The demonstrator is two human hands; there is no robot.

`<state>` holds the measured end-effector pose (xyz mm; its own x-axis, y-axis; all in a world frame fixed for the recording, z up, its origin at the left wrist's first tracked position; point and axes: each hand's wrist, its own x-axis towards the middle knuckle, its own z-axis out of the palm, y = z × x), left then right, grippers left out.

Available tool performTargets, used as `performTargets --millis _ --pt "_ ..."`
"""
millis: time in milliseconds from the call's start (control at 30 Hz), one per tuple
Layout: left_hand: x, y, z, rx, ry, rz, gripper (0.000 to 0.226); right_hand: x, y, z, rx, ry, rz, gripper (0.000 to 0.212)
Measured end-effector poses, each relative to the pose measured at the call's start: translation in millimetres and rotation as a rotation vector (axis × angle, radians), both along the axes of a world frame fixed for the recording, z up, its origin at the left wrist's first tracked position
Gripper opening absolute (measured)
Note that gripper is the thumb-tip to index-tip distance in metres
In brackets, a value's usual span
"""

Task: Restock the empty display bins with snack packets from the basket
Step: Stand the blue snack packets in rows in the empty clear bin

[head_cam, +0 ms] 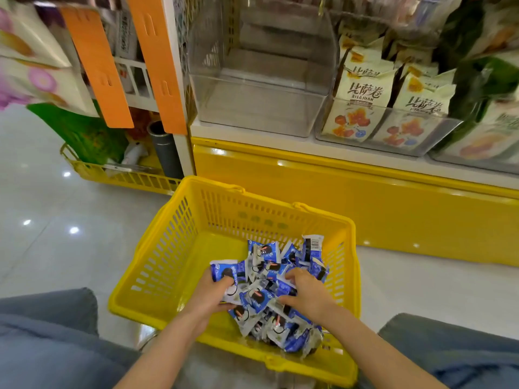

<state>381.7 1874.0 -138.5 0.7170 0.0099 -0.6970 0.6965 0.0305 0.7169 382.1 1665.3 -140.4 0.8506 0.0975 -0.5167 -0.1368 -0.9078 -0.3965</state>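
Note:
A yellow plastic basket (174, 248) stands on the floor in front of me, with a heap of blue and white snack packets (269, 299) in its right half. My left hand (213, 294) grips packets at the heap's left side, thumb on top of one. My right hand (304, 293) curls around packets at the heap's right side. Above, on the white shelf, an empty clear display bin (258, 108) stands with its open top facing me.
To the right of the empty bin stand clear bins with cream snack bags (362, 108) and green-packaged bags (483, 113). A yellow cabinet front (365, 197) runs below the shelf. Orange strips (98, 66) and a low yellow rack (123, 178) are at the left. My knees frame the basket.

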Motion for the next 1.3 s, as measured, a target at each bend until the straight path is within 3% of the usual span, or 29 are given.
performTargets --millis 133,267,400,533,633,733,833,933,1033,1167,1300 --pt "-9.3 -17.7 14.8 -0.066 0.057 -0.08 0.023 1.2 13.4 25.0 0.224 -0.288 -0.054 0.039" --pt "-6.1 -27.6 37.2 -0.266 0.061 0.038 0.033 -6.8 22.6 46.5 0.36 -0.498 0.011 0.015" --pt "0.0 -28.7 58.4 -0.36 -0.004 0.217 0.037 -9.8 22.8 62.5 0.406 -0.694 0.05 0.019" --pt "5.7 -24.3 68.8 -0.367 0.066 0.419 0.028 -7.6 27.9 77.3 0.504 -0.875 0.041 0.022" --pt "5.8 -23.3 79.7 -0.581 0.078 0.253 0.043 -7.4 30.8 83.4 0.553 -0.792 0.138 0.023" --pt "13.6 -21.3 91.7 -0.623 -0.031 0.229 0.036 -8.3 32.7 90.0 0.568 -0.657 0.22 0.017" --pt "25.1 -18.6 101.9 -0.511 -0.191 0.313 0.02 -6.5 38.6 107.6 0.605 -0.596 0.185 0.018" --pt "36.2 -15.2 117.1 -0.394 -0.37 0.317 0.022 3.1 47.9 126.9 0.679 -0.604 -0.03 0.02" --pt "45.9 -11.7 139.0 -0.3 -0.538 0.272 0.028 21.2 58.4 149.5 0.859 -0.38 -0.216 0.019" --pt "64.2 -1.3 172.2 -0.16 -0.753 0.118 0.021 48.0 62.4 175.9 0.904 -0.267 -0.189 0.011" --pt "87.1 10.1 199.0 -0.039 -0.861 -0.037 0.02 75.5 59.0 199.4 0.851 -0.224 -0.15 0.016"
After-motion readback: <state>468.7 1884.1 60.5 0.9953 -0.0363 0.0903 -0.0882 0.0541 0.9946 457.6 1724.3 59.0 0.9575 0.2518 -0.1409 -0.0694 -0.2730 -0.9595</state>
